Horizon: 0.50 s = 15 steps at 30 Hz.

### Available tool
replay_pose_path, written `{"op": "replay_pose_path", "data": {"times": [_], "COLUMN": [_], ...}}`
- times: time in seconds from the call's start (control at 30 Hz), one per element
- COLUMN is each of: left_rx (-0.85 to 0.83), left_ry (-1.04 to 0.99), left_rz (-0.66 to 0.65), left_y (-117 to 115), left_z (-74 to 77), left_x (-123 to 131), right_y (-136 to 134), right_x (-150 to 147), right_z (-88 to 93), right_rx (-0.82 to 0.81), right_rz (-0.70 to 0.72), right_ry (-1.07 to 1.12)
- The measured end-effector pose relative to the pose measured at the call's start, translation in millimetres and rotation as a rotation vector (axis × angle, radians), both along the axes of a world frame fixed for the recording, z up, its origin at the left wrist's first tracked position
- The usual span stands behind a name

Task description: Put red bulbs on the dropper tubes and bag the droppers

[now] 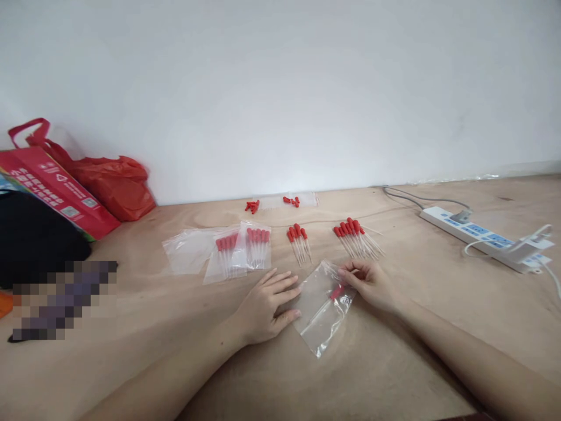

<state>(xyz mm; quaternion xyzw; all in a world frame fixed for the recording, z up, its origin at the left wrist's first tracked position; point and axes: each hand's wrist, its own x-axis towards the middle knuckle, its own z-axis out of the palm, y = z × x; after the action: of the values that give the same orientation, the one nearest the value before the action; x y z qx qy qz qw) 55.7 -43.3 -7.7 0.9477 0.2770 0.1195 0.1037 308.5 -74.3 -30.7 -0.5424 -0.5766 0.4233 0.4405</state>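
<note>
A clear plastic bag [319, 330] lies on the table between my hands, with one red-topped dropper [336, 292] inside it. My right hand [366, 282] pinches the bag's upper right corner between thumb and fingers. At the bag's left edge, my left hand [268, 307] rests flat with its fingers spread, holding nothing. Beyond my hands lie a small group of red-topped droppers [297, 234] and a larger group [350, 230]. To the left are a filled bag of droppers [227, 242], another one [258, 235] and flat clear bags [186, 248].
Loose red bulbs [252, 206] and more red bulbs [291, 202] lie by the wall. A white power strip [482, 237] with cables is at the right. Red bags [118, 187], a dark bag [35, 240] and a blurred-out object [65, 301] occupy the left.
</note>
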Motion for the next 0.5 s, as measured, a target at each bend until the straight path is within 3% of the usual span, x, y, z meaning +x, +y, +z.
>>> {"op": "replay_pose_path", "data": {"times": [0.17, 0.3, 0.4, 0.5], "left_rx": [0.091, 0.142, -0.011, -0.133], "left_ry": [-0.045, -0.209, -0.212, -0.056], "left_rz": [0.075, 0.127, 0.032, -0.102], "left_y": [11.9, 18.4, 9.5, -2.1], "left_z": [-9.7, -15.9, -12.9, -5.0], "left_x": [-3.6, -8.0, -4.8, 0.5], "right_y": [-6.4, -3.2, 15.0, 47.5], "right_x": [1.3, 3.9, 6.7, 3.9], "right_z": [-1.5, 2.1, 9.8, 16.7], "right_rx": [0.028, 0.089, 0.119, 0.140], "right_rz": [-0.050, -0.125, -0.159, -0.148], "right_ry": [-0.257, -0.415, -0.519, -0.548]}}
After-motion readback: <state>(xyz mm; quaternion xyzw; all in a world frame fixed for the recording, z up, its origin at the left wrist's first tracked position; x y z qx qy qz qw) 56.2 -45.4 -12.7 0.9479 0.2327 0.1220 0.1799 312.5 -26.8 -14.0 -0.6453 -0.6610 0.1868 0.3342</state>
